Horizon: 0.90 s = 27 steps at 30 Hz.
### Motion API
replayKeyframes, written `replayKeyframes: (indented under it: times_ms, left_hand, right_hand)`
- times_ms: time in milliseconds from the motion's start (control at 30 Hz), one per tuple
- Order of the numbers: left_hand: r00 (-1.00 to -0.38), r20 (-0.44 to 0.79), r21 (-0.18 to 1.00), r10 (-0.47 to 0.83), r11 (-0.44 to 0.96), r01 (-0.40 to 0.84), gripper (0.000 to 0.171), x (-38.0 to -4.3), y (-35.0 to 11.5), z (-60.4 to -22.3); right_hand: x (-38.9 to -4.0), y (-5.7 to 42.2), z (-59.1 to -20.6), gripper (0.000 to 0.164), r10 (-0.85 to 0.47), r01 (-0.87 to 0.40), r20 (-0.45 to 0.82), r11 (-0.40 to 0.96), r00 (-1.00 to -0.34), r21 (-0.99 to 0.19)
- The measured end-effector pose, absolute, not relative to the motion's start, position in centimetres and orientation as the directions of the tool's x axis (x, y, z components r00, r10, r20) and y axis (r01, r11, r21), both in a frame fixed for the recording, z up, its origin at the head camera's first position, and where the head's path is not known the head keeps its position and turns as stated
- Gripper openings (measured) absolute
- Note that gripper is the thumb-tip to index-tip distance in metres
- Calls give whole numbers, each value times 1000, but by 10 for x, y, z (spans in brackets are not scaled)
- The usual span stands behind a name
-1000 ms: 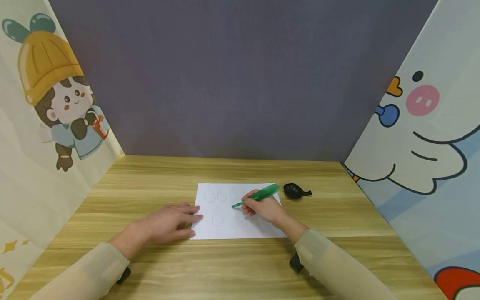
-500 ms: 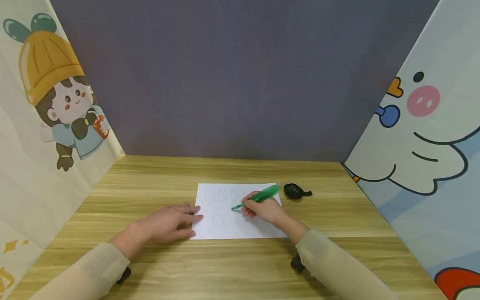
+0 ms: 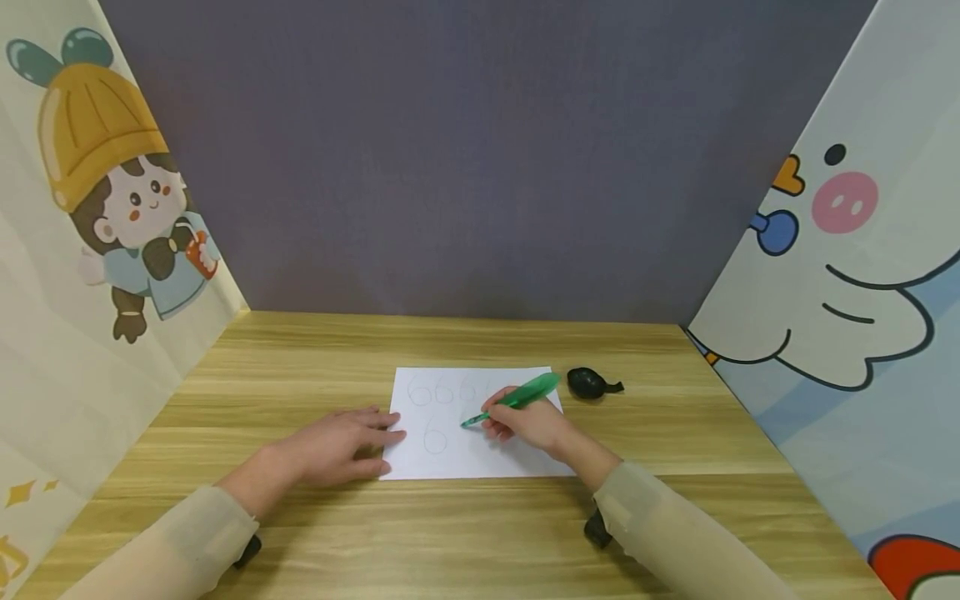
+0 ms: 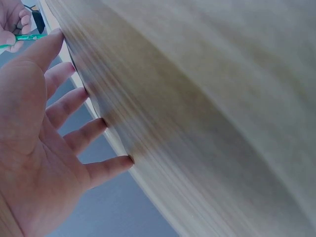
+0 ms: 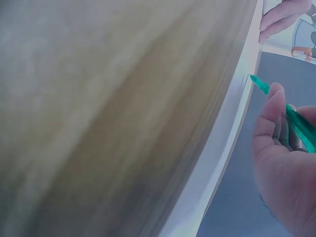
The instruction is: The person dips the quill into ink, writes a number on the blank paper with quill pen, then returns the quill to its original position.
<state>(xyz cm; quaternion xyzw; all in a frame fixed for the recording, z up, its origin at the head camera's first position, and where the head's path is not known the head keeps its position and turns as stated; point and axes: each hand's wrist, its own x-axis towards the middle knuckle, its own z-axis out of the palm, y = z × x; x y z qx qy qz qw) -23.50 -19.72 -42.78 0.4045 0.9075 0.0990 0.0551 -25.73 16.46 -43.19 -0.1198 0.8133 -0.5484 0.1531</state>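
Note:
A white sheet of paper (image 3: 450,465) lies on the wooden table and bears faint digits, a row of 6s along the top and a single 6 (image 3: 435,437) below at the left. My right hand (image 3: 528,421) pinches a green pen (image 3: 534,389) with a broad, feather-like top end, its tip at the paper right of the lower 6. My left hand (image 3: 341,446) rests at the paper's left edge, fingers spread and fingertips on the sheet. In the left wrist view, the fingers (image 4: 66,106) are extended. The right hand covers part of the sheet's right side.
A small black object with a short tail (image 3: 588,382), kind unclear, lies right of the paper. A dark grey panel (image 3: 465,167) stands behind the table (image 3: 420,542). Cartoon-printed walls flank both sides.
The pen tip has moved slightly down and to the left over the paper with my right hand. My left hand and the sheet have stayed in place.

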Motion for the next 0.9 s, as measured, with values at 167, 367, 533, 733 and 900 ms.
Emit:
replayKeyframes:
  times_ms: [167,367,533,733,900]
  left_hand:
    - [-667,-23,221,745,654,723,57,-235,-197,-428]
    - [-666,-18,224,746,652,724,56,-236,-197,-428]
    - [-668,-21,233,743,654,720,56,-235,-197,-428]
    - [-668,-20,240,743,653,719,56,-235,-198,-429]
    - [-667,-20,237,744,652,720,56,-235,-197,-428]
  right_hand:
    - [-256,165,-433,26,-380,-35,-114,364,-918,-931]
    - [-254,165,-432,27,-398,-45,-113,367,-911,-929]
    - [-252,165,-431,28,-413,-58,-111,376,-904,-925]
    - [-250,165,-431,26,-423,-46,-127,376,-897,-925]
    - [-249,166,-432,24,-427,-33,-144,381,-893,-924]
